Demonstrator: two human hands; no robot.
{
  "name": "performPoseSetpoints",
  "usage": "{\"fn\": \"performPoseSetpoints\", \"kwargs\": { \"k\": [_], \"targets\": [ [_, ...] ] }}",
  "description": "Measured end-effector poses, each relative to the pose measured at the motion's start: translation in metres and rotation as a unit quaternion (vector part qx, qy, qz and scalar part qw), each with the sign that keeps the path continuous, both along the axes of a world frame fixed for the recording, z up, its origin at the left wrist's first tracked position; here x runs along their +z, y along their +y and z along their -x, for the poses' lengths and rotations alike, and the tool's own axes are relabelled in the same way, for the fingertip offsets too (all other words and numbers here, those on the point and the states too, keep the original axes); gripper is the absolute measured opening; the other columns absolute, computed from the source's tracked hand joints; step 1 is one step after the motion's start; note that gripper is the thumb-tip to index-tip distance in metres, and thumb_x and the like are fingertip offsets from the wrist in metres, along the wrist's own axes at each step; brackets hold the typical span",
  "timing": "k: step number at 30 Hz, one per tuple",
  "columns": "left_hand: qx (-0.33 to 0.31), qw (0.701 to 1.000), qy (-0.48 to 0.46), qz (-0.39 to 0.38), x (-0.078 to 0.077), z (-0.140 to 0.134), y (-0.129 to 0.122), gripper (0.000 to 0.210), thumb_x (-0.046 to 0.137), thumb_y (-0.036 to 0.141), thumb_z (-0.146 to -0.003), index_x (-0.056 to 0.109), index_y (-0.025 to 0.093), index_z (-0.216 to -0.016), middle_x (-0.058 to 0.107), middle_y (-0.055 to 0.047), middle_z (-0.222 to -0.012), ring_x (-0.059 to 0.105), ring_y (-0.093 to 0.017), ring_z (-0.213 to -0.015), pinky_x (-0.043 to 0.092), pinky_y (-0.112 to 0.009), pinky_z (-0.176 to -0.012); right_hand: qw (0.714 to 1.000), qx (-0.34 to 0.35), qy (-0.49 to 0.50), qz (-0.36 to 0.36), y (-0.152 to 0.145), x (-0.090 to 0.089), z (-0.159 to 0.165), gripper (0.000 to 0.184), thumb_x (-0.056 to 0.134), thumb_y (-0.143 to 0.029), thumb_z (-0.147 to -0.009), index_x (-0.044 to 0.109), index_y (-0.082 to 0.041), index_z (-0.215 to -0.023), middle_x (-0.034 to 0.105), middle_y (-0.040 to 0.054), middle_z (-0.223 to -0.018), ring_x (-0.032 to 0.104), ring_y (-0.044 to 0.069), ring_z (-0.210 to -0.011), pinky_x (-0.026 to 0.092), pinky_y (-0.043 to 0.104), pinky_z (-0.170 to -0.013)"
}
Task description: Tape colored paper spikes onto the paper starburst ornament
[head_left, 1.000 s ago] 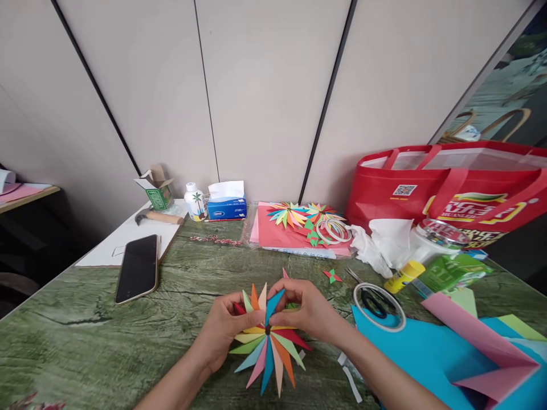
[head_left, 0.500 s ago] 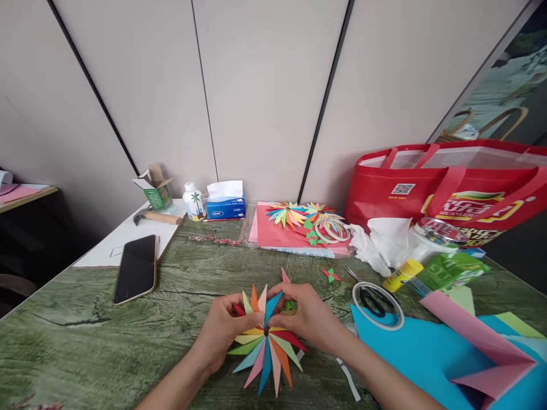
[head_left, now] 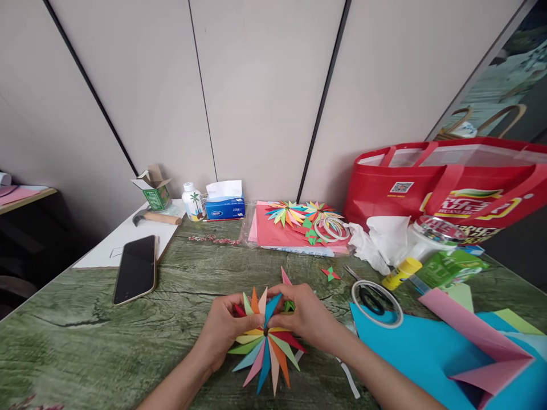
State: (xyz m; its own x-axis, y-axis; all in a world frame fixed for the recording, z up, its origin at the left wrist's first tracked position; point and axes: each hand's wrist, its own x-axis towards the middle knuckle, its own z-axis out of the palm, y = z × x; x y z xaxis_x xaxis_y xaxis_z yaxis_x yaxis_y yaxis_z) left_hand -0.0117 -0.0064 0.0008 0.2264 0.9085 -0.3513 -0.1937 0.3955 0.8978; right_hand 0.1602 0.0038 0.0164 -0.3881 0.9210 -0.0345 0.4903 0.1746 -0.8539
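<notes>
Paper star [head_left: 265, 356] — pinched | between left hand [head_left: 222, 327] and right hand [head_left: 308, 316]

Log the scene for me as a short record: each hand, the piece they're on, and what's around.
Left hand: holding the paper star, upper left
Right hand: holding the same star, upper right
Star: many-coloured points around a small centre hole
Right side: scissors overlapping a tape roll; glue stick
Left side: phone, hammer
Back: tissue box, red bag
</notes>
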Motion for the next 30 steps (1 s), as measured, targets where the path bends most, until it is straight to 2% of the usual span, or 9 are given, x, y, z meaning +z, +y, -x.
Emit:
{"fn": "performPoseSetpoints", "kwargs": {
  "k": [6,12,17,20,23,26,30],
  "targets": [
    [0.001,1.0,-0.003,0.006,0.0038,-0.0012,-0.0007,0.032,0.083,0.028,-0.04,0.068,0.012,-0.062,0.069,-0.004,-0.057,0.058,-0.014,-0.049,0.043,-0.023,-0.05,1.0,0.017,0.019,0.0,0.0008,-0.0027,-0.0025,0.027,0.07,-0.02,-0.063,0.065,-0.02,-0.09,0.069,0.0005,-0.071,0.062,0.018,-0.068,0.043,0.025,-0.066],
    [-0.004,1.0,0.017,0.003,0.0002,-0.0001,0.0014,0.028,0.083,0.023,-0.041,0.064,0.012,-0.058,0.067,-0.003,-0.054,0.057,-0.014,-0.049,0.042,-0.023,-0.049,0.999,0.028,0.023,0.008,0.001,0.0008,-0.0018,0.022,0.069,-0.017,-0.062,0.065,-0.017,-0.084,0.068,0.0012,-0.071,0.061,0.017,-0.066,0.043,0.024,-0.062],
    [-0.001,1.0,0.028,-0.003,0.0004,-0.0008,0.0007,0.032,0.082,0.03,-0.043,0.066,0.012,-0.064,0.067,-0.003,-0.056,0.056,-0.013,-0.047,0.041,-0.022,-0.048,0.999,-0.011,0.032,0.03,0.0019,-0.0005,-0.0014,0.037,0.072,-0.015,-0.056,0.061,-0.017,-0.091,0.066,0.0005,-0.071,0.061,0.017,-0.066,0.042,0.023,-0.058],
    [0.007,0.999,0.048,-0.01,0.0017,-0.0009,0.0,0.033,0.082,0.031,-0.043,0.066,0.012,-0.065,0.067,-0.003,-0.055,0.055,-0.013,-0.047,0.04,-0.022,-0.047,0.996,-0.007,0.061,0.071,0.0027,-0.0027,-0.0019,0.04,0.072,-0.017,-0.056,0.06,-0.016,-0.094,0.065,-0.0011,-0.066,0.06,0.015,-0.063,0.042,0.022,-0.056],
    [0.019,0.998,0.059,-0.018,0.0012,-0.0002,0.0004,0.032,0.081,0.031,-0.043,0.064,0.012,-0.063,0.066,-0.002,-0.056,0.054,-0.012,-0.046,0.04,-0.022,-0.046,0.99,0.003,0.088,0.107,0.0028,-0.0023,-0.0011,0.029,0.071,-0.019,-0.058,0.063,-0.014,-0.085,0.065,-0.0001,-0.067,0.059,0.015,-0.063,0.042,0.022,-0.057],
    [0.025,0.997,0.072,-0.033,-0.0022,0.0005,0.0013,0.03,0.081,0.03,-0.045,0.063,0.013,-0.062,0.065,-0.001,-0.055,0.053,-0.011,-0.046,0.039,-0.021,-0.046,0.994,-0.016,0.066,0.089,0.0016,-0.0002,0.0016,0.011,0.069,-0.02,-0.059,0.065,-0.013,-0.067,0.065,0.0016,-0.067,0.058,0.015,-0.064,0.041,0.023,-0.059],
    [0.023,0.994,0.093,-0.054,-0.006,0.0001,0.0023,0.027,0.079,0.028,-0.049,0.061,0.012,-0.063,0.063,0.0,-0.054,0.051,-0.01,-0.046,0.037,-0.02,-0.045,0.997,-0.036,0.011,0.064,-0.0012,0.0003,0.0054,0.008,0.066,-0.022,-0.062,0.067,-0.014,-0.064,0.064,0.0016,-0.066,0.057,0.016,-0.067,0.04,0.023,-0.059]
  ]
}}
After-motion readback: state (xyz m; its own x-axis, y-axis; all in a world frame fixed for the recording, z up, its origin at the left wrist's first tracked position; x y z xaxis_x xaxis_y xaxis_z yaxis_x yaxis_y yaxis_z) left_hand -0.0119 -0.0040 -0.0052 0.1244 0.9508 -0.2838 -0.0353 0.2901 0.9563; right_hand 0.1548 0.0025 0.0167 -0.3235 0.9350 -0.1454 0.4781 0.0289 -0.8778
